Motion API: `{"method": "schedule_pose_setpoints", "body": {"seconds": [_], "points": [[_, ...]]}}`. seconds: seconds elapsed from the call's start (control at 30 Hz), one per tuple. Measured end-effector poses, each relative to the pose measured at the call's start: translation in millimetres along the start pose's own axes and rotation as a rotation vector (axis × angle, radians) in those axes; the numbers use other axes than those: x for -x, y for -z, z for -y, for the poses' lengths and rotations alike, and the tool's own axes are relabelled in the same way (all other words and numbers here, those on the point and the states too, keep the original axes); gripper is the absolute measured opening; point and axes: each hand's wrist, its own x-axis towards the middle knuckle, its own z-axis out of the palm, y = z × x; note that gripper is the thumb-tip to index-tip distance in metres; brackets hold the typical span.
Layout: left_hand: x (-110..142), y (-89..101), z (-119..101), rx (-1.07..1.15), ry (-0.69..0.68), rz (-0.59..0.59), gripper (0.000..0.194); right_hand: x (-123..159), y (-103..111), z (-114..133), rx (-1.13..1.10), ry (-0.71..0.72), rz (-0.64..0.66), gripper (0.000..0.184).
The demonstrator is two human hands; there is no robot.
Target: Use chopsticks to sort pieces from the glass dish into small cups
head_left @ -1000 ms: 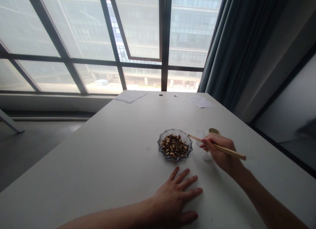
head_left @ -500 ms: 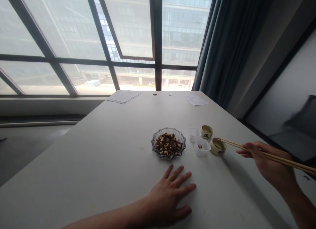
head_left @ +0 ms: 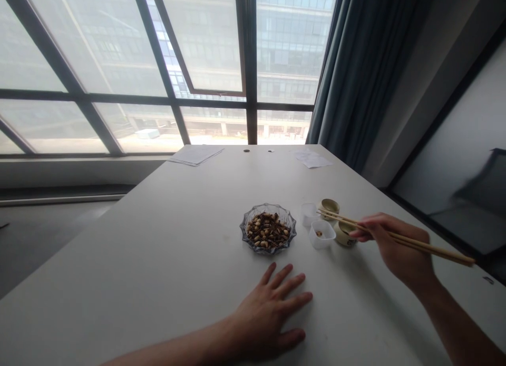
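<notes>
My right hand [head_left: 399, 247] grips a pair of wooden chopsticks [head_left: 422, 244], whose tips reach left over the small cups; I see nothing held between them. Beneath lie a near beige cup [head_left: 344, 236], partly hidden by the hand, and a far beige cup [head_left: 329, 207] with dark marking. Beside them stand a near clear plastic cup [head_left: 321, 239] with a small piece inside and a far clear plastic cup [head_left: 308, 213]. A scalloped glass bowl [head_left: 247, 241] holds mixed nuts or seeds [head_left: 268, 230]. My left hand [head_left: 272, 313] rests flat below it, fingers spread.
The white table [head_left: 177, 239] stretches toward large windows. Paper sheets [head_left: 196, 155] lie at its far left, another paper [head_left: 312, 158] at the far right. A dark curtain [head_left: 363, 66] hangs on the right, and a dark chair [head_left: 484, 181] stands beyond the table.
My right hand has moved left with the chopsticks. Their tips have shifted from the near beige cup to over the far cups. My left hand stays in place.
</notes>
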Motion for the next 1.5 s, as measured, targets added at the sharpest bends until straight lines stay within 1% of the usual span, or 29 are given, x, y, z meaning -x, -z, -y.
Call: {"method": "schedule_pose_setpoints", "body": {"seconds": [0.07, 0.13, 0.2, 0.27, 0.33, 0.5, 0.7, 0.87, 1.03, 1.2, 1.3, 1.4, 1.5], "points": [[1, -2.9, 2, 0.011, -0.014, -0.029, 0.071, -9, -24, 7, -0.035, 0.035, 0.16, 0.025], [1, -5.7, 4, 0.02, -0.026, -0.056, 0.067, -19, -48, 8, -0.057, 0.073, 0.297, 0.031], [1, -7.5, 5, 0.024, -0.03, -0.064, 0.066, -29, -70, 5, -0.012, 0.103, 0.41, 0.035], [1, -8.1, 6, 0.025, -0.032, -0.065, 0.067, -38, -86, 0, 0.044, 0.109, 0.496, 0.036], [1, -7.5, 5, 0.029, -0.039, -0.066, 0.067, -43, -99, -5, 0.075, 0.092, 0.537, 0.035], [2, -6.0, 4, 0.047, -0.051, -0.074, 0.066, -45, -117, -11, 0.116, 0.088, 0.52, 0.032], [1, -8.0, 5, 0.053, -0.055, -0.077, 0.066, -44, -121, -12, 0.112, 0.086, 0.542, 0.03], [1, -7.4, 5, 0.062, -0.054, -0.072, 0.066, -44, -117, -11, 0.118, 0.088, 0.543, 0.036], [1, -6.1, 4, 0.061, -0.054, -0.075, 0.067, -46, -118, -11, 0.125, 0.111, 0.55, 0.037], [1, -5.0, 3, 0.048, -0.046, -0.065, 0.067, -46, -121, -11, 0.141, 0.136, 0.537, 0.049], [1, -5.5, 3, 0.049, -0.047, -0.062, 0.067, -45, -122, -12, 0.144, 0.133, 0.518, 0.052], [1, -6.4, 4, 0.052, -0.049, -0.066, 0.067, -44, -117, -8, 0.137, 0.125, 0.502, 0.05], [2, -6.4, 4, 0.053, -0.051, -0.073, 0.066, -42, -98, 2, 0.107, 0.129, 0.47, 0.045]]}}
